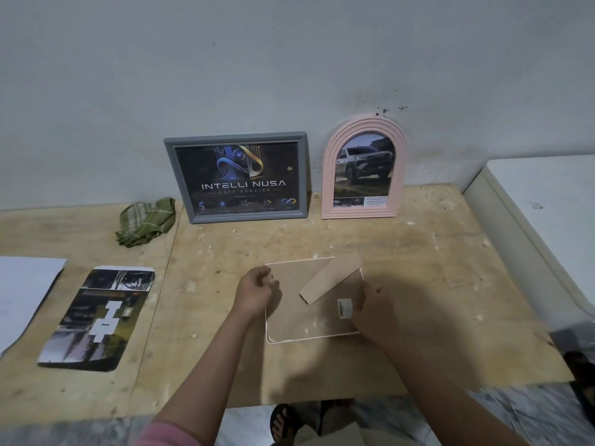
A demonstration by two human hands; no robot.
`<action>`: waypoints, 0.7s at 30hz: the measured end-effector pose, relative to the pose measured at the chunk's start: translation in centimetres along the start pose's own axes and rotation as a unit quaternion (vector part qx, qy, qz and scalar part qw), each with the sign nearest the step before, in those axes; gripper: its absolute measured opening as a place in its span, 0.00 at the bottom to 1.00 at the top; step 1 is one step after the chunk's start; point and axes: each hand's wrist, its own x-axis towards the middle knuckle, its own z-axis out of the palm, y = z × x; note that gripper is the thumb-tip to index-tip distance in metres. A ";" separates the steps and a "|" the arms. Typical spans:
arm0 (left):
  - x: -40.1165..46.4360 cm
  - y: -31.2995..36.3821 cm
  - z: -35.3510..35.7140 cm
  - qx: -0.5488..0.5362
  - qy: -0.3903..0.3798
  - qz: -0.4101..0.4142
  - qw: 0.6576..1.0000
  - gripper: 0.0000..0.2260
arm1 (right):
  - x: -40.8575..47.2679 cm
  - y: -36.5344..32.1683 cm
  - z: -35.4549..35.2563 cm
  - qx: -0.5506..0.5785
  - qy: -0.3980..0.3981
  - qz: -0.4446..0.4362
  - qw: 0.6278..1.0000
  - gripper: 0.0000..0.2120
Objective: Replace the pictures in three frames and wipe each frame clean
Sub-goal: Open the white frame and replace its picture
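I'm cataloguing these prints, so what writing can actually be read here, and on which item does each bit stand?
"INTELLI NUSA" on the picture in the grey frame.
"DATA SERVICE" beneath it, same picture, just legible.
Smaller line and icon captions lower on that picture: too small to read.
Text panel at the bottom of the truck picture in the pink arched frame: too small.
Sticker on the face-down frame's backing board: blurred.
Loose print: no readable words.

grey frame [236,178]: dark poster, blue-gold logo | arched frame [363,170]: pale pink | cloth [145,221]: green, pale checks | face-down frame [309,312]: tan back, white rim | worktop [418,252]: light plywood, white specks
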 end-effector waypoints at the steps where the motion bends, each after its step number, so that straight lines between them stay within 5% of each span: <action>1: -0.1 -0.2 0.0 0.006 0.000 0.007 1.000 0.12 | 0.0 0.0 0.1 -0.004 0.003 0.000 1.000 0.23; 5: 0.6 -0.1 -0.2 0.140 -0.019 0.064 0.988 0.07 | -0.1 0.1 0.2 -0.017 0.005 0.000 1.000 0.21; 10: 1.2 1.3 0.1 0.347 -0.073 0.068 0.933 0.10 | -0.4 0.0 0.1 -0.020 0.008 -0.002 1.000 0.22; 16: 1.6 4.0 1.2 0.377 -0.066 -0.019 0.924 0.19 | -0.5 -0.2 0.1 -0.008 0.000 0.013 1.000 0.24; 21: 2.6 5.6 0.9 0.414 -0.133 -0.052 0.899 0.22 | 0.0 -0.5 -0.1 0.004 -0.011 0.021 1.000 0.23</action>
